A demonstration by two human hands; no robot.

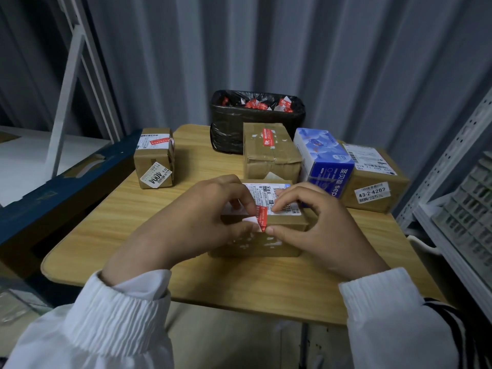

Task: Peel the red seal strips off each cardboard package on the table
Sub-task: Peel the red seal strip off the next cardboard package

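Note:
A low cardboard package (277, 246) with a white shipping label lies at the table's near middle. A red seal strip (261, 217) runs over its top front edge, its left side lifted to show white backing. My left hand (202, 219) pinches that lifted part. My right hand (316, 225) presses the package, thumb at the strip's lower end and forefinger on the label. A package (155, 158) at the left and another (269, 153) at the back each carry a red strip on top.
A bin lined with a black bag (255, 115) at the table's far edge holds several peeled red strips. A blue and white box (323, 161) and a labelled cardboard package (372, 179) stand at the right. Shelving rises at both sides of the wooden table (133, 222).

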